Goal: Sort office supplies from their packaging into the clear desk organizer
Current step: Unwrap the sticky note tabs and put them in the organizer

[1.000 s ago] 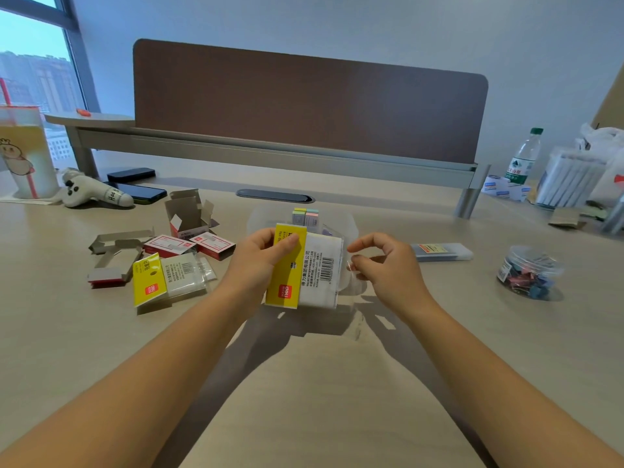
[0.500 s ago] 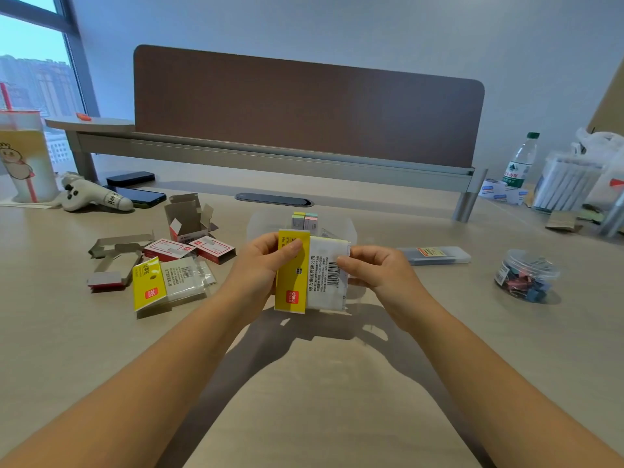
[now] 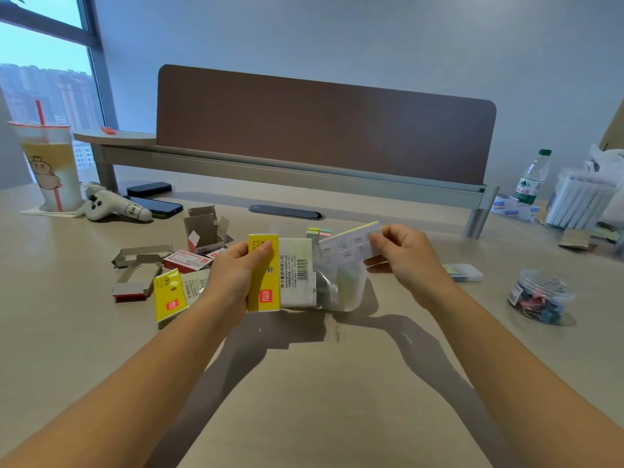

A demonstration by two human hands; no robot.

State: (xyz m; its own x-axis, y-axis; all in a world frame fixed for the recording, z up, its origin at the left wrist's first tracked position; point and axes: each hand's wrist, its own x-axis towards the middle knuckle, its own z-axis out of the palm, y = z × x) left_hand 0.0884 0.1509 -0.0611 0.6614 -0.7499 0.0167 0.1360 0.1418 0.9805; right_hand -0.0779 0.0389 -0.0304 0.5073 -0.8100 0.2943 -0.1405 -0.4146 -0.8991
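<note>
My left hand (image 3: 236, 278) grips a yellow-and-white plastic package (image 3: 280, 275) by its yellow header, held up above the desk centre. My right hand (image 3: 405, 261) pinches a flat pad of sticky notes (image 3: 351, 243) with a yellow top edge, drawn out to the right of the package's open clear end. Behind both stands the clear desk organizer (image 3: 351, 295), mostly hidden by the package; pastel note strips (image 3: 319, 232) stick up inside it.
At left lie an empty yellow package (image 3: 172, 293), red staple boxes (image 3: 187, 261) and torn cardboard boxes (image 3: 206, 231). A tub of binder clips (image 3: 540, 298) and a flat clear case (image 3: 464, 272) sit at right. A drink cup (image 3: 50, 167), plush toy and phones stand far left.
My right hand reached the package's open end, took hold of the sticky note pad and pulled it out up and to the right. My left hand kept holding the package.
</note>
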